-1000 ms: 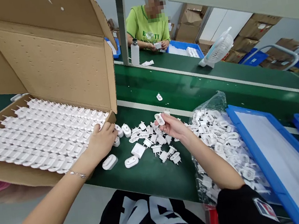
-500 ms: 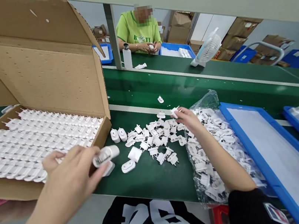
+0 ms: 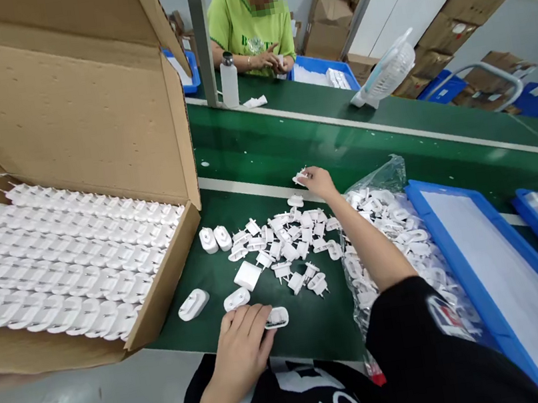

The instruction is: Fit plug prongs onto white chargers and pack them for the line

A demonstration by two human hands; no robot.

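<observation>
My left hand (image 3: pixel 244 343) rests near the table's front edge, its fingers closed on a white oval plug housing (image 3: pixel 277 317). My right hand (image 3: pixel 315 181) reaches far forward to the conveyor belt's near edge and pinches a small white plug part (image 3: pixel 300 177). Between the hands lies a scatter of small white plug parts (image 3: pixel 288 242) on the green table (image 3: pixel 272 329). Two more housings (image 3: pixel 194 303) lie left of my left hand. An open cardboard box (image 3: pixel 161 291) at the left holds rows of white plug parts.
A clear bag (image 3: pixel 388 224) of white plug parts lies right of the pile. Two blue trays (image 3: pixel 466 273) stand at the right. Beyond the green conveyor (image 3: pixel 342 150) a person in a green shirt (image 3: pixel 250 26) works beside a white bottle (image 3: pixel 229 81) and a small fan (image 3: pixel 388 72).
My left hand came away from the box with a housing and dropped to the table's front edge. My right hand moved forward from the pile to the belt's edge.
</observation>
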